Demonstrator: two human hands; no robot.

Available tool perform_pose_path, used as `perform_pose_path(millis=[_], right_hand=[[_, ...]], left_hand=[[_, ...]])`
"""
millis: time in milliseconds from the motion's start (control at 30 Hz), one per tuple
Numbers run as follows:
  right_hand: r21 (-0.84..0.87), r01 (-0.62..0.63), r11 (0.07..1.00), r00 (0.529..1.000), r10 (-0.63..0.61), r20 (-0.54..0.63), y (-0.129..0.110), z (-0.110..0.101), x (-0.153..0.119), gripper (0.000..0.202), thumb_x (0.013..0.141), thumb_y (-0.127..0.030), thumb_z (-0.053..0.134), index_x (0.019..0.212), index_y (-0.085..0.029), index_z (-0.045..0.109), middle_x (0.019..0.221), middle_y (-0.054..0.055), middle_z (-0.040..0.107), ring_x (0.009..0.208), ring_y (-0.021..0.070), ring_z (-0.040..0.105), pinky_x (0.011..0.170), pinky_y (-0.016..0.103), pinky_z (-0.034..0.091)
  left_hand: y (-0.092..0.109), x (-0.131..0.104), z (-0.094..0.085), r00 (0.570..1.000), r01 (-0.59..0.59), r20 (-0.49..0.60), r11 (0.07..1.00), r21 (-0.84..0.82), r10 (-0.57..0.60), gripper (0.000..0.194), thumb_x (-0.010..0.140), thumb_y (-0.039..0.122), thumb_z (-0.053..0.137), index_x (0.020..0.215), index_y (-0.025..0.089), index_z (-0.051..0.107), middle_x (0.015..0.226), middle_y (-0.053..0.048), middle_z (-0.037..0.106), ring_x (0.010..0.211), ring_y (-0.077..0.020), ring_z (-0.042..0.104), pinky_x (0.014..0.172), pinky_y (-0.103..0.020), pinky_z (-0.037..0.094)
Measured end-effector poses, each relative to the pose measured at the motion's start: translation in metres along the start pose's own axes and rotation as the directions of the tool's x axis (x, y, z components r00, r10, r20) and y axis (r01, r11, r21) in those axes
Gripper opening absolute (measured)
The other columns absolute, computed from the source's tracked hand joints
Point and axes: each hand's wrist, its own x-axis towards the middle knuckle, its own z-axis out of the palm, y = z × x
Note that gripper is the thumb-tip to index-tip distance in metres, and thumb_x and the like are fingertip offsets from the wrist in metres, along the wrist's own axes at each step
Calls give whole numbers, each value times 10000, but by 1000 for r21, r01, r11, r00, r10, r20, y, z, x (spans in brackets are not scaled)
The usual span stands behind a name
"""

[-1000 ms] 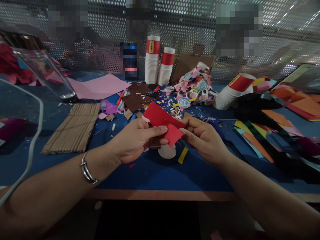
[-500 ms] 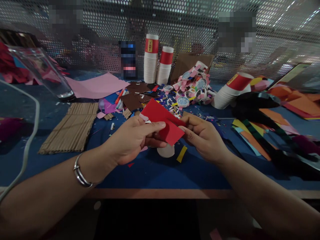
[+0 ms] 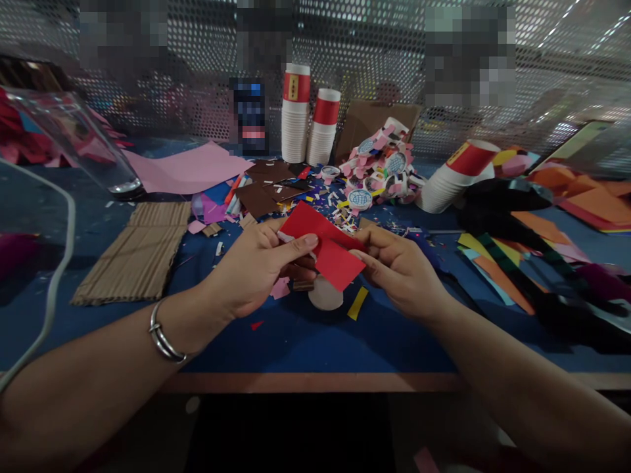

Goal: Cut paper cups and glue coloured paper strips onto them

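Both hands hold a piece of red paper point(image 3: 340, 264) above the near middle of the table. A slit or fold runs across it, and its left edge shows white. My left hand point(image 3: 256, 269) pinches the paper's left side, thumb on top and fingers underneath. At the right edge, my right hand point(image 3: 407, 272) has it between thumb and fingers; some fingertips are hidden behind the paper. Just below lies a white rounded piece point(image 3: 326, 295), partly covered by the paper. A yellow strip point(image 3: 357, 303), a pink scrap point(image 3: 280, 288) and a small red scrap point(image 3: 256, 325) lie close by.
Corrugated cardboard point(image 3: 133, 256) lies left, near a leaning clear glass point(image 3: 103, 144) and a white cable point(image 3: 64, 243). Behind are pink paper point(image 3: 192, 171), stacked paper cups point(image 3: 294, 125), a heap of small paper pieces point(image 3: 384, 167) and a tilted cup stack point(image 3: 458, 174). Coloured strips point(image 3: 497, 272) lie right.
The red paper has tipped slightly downward at its lower corner. My left thumb has slid a little left along it. Both hands still hold it.
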Motion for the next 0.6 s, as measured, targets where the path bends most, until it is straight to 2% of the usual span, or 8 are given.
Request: perform_pose_path(millis=[267, 367, 467, 600], right_hand=[[68, 38, 997, 999, -37, -17, 4, 1, 0, 450, 941, -634, 705, 873, -199, 610, 773, -2, 565, 646, 120, 484, 575, 265, 388], [44, 33, 998, 999, -32, -15, 4, 0, 0, 443, 945, -634, 700, 868, -207, 615, 793, 3, 566, 664, 131, 493, 584, 278, 387], [-37, 44, 998, 999, -44, -16, 5, -1, 1, 451, 950, -652, 682, 861, -212, 634, 786, 12, 550, 764, 176, 542, 640, 304, 404], [-91, 72, 993, 997, -74, -17, 6, -3, 1, 442, 960, -648, 672, 872, -215, 647, 806, 27, 570, 888, 221, 581, 731, 335, 431]], left_hand=[[0, -2, 1, 999, 54, 13, 996, -78, -53, 226, 782, 244, 911, 870, 123, 741, 684, -30, 740, 550, -110, 680, 550, -194, 613], [0, -3, 3, 998, 63, 25, 995, -80, -61, 280, 710, 240, 961, 850, 126, 748, 680, -22, 744, 555, -106, 681, 556, -188, 617], [-1, -3, 4, 992, 118, 47, 990, -79, -114, 328, 610, 197, 1005, 810, 122, 756, 663, -8, 739, 558, -101, 682, 564, -180, 619], [-1, -3, 6, 986, 163, 56, 983, -83, -159, 300, 610, 179, 999, 769, 122, 750, 642, -4, 742, 527, -91, 681, 540, -148, 590]])
